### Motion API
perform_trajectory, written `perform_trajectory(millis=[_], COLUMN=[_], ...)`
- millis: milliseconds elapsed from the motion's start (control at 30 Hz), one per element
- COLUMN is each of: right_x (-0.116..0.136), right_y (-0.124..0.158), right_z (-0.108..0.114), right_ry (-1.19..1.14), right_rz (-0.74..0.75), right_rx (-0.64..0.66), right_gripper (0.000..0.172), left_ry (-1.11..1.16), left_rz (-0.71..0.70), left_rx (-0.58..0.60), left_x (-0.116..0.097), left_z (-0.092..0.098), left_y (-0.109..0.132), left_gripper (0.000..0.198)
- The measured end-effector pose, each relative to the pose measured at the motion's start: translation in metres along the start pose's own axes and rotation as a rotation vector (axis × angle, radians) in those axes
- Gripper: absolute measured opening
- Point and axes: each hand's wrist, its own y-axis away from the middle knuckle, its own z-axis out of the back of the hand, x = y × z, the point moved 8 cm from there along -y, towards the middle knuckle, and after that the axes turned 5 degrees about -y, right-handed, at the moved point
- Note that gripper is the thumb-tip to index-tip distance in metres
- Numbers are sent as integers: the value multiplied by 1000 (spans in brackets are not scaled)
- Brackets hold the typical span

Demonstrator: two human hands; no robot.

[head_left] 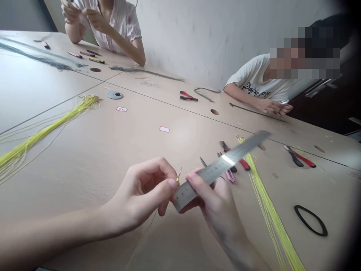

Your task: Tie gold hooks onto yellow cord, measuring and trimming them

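My left hand (149,188) pinches a thin yellow cord between thumb and forefinger. A small metal hook-like end (179,174) sticks up from the pinch, and a thin strand hangs down below the hand. My right hand (213,199) grips a steel ruler (222,165) near its lower end, thumb on top. The ruler slants up to the right, and its lower end is beside my left fingertips. Whether the cord touches the ruler is hard to tell.
Yellow cord bundles lie at left (53,130) and right (270,207). Behind the ruler are pliers (244,164); more pliers (300,157) and a black oval ring (310,221) lie at right. Two people sit across the table (141,128), their hands raised or on it.
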Motion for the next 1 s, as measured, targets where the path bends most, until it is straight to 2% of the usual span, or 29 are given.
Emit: perform_trajectory(millis=[67,267,367,467,533,600,700,767,867,1000], right_x=[-11,-29,-33,-37,-35,-22,6,20,27,19], right_y=[-4,-10,-9,-9,-12,-15,-14,-11,-8,-12], right_z=[-2,-5,-5,-3,2,7,7,4,-3,-6], right_ry=[128,418,519,600,665,717,707,659,607,571], right_rz=[-104,-240,-249,-244,-199,-77,177,289,354,352], right_rx=[37,108,98,81,36,-42,-148,-166,-156,-153], right_gripper=[33,36,40,41,44,47,37,31,26,18], left_ry=[20,15,-33,-74,-118,-175,-304,-408,-559,-700], left_rz=[53,233,295,297,263,224,168,133,101,71], left_rx=[-36,-170,-226,-250,-251,-243,-210,-174,-128,-111], left_x=[5,24,40,52,54,51,42,37,34,35], left_z=[2,16,25,32,34,35,33,28,22,20], left_y=[-3,-12,-14,-18,-22,-25,-28,-28,-25,-25], left_gripper=[18,23,25,26,25,25,24,23,21,20])
